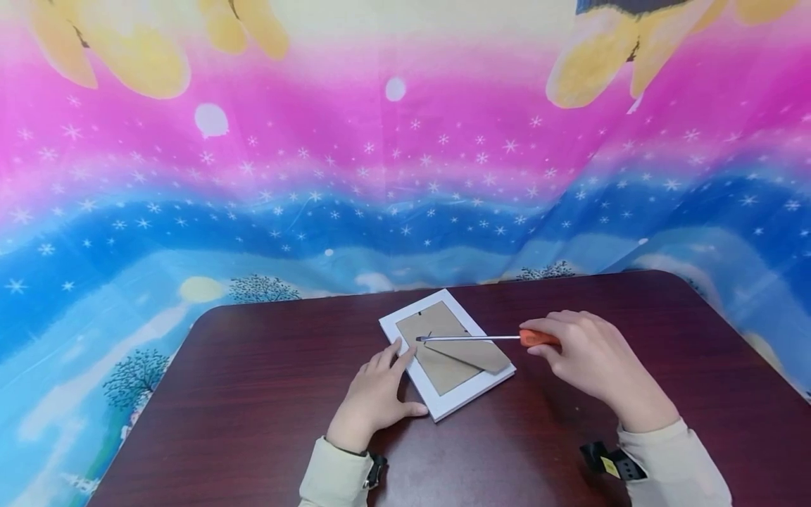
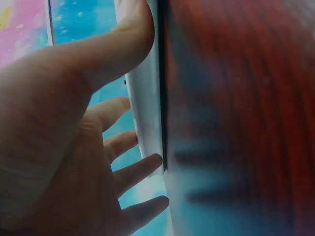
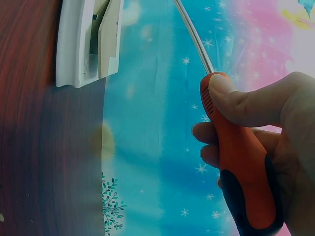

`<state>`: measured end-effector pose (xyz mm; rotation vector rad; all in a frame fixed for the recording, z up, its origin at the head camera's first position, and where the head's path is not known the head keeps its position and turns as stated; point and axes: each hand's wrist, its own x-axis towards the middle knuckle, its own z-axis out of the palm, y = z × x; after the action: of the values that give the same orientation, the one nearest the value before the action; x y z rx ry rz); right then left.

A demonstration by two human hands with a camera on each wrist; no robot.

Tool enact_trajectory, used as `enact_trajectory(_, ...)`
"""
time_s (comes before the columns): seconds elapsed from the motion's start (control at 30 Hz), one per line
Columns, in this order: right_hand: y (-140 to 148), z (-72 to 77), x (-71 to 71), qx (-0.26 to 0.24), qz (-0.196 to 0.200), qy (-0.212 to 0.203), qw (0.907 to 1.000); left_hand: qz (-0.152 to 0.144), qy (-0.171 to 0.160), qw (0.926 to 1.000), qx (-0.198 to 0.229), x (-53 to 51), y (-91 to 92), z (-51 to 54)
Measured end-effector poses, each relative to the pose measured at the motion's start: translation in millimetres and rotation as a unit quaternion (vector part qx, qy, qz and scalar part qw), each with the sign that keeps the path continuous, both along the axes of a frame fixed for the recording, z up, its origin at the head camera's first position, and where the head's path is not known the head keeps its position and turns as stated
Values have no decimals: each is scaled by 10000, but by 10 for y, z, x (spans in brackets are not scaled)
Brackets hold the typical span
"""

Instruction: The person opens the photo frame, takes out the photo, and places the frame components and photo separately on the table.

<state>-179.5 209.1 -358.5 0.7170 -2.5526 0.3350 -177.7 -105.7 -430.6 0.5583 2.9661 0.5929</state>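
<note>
A white frame lies at an angle on the table, its brown backing facing up with a brown stand flap across it. My left hand touches the frame's left edge, fingers spread and thumb at the near corner; in the left wrist view that hand is beside the white edge. My right hand grips a screwdriver by its orange handle, its tip over the backing. The right wrist view shows the fingers and thumb around the orange and black handle.
The dark red-brown table extends around the frame on all sides. Behind its far edge hangs a pink and blue cloth with snowflakes. A black strap is at the right wrist and another at the left.
</note>
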Motion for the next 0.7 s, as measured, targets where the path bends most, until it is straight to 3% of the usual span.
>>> enact_trajectory(0.33, 33, 2, -13, 15, -133, 70, 9999, 91, 225, 9997, -101, 20, 54, 16)
enact_trajectory(0.7, 268, 79, 1, -103, -575, -36, 9983, 6, 169, 9998, -114, 37, 68, 39)
